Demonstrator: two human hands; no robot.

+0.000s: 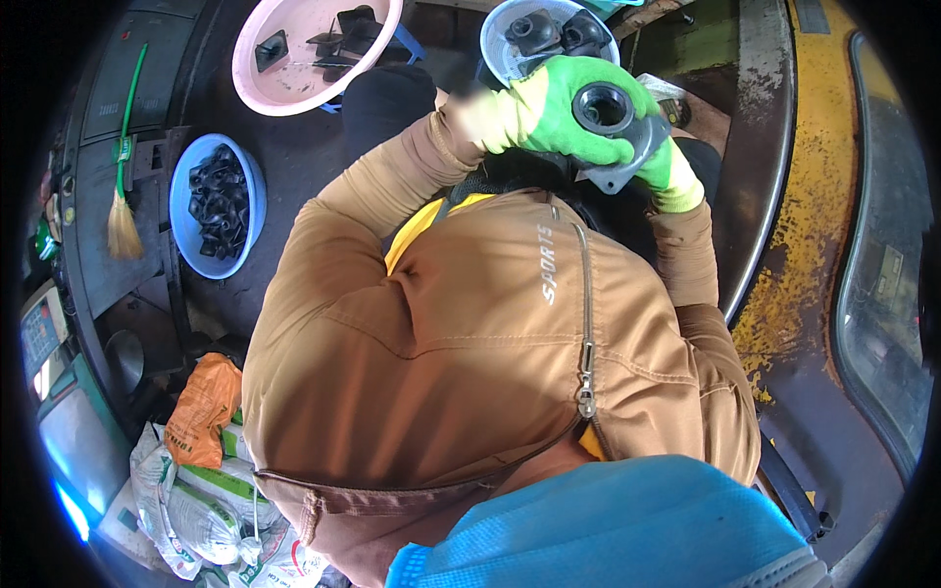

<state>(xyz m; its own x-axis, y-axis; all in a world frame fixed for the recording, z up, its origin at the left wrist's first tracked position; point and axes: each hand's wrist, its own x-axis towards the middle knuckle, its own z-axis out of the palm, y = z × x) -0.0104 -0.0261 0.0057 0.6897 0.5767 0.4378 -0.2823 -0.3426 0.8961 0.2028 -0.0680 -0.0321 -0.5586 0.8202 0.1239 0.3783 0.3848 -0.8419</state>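
Note:
Both my hands wear green gloves with paler yellow-green cuffs, and they meet in front of my body at the upper middle. A dark moulded part (627, 169) with a round, open black collar and a flat flange with a small hole is between them. My left hand (573, 103) wraps round the part, its fingers and thumb curled about the collar. From the right side, my right hand (676, 181) grips the flange's edge; its fingers are mostly hidden behind the part. Just beyond my hands, a light blue basket (498, 49) holds a few similar black parts.
A pink tub (247, 73) with several black parts stands at the far left. Nearer, a blue basin (257, 201) is full of small black pieces. A broom (123, 220) leans by grey cabinets. Sacks (211, 510) lie lower left. A worn yellow machine (809, 186) borders the right.

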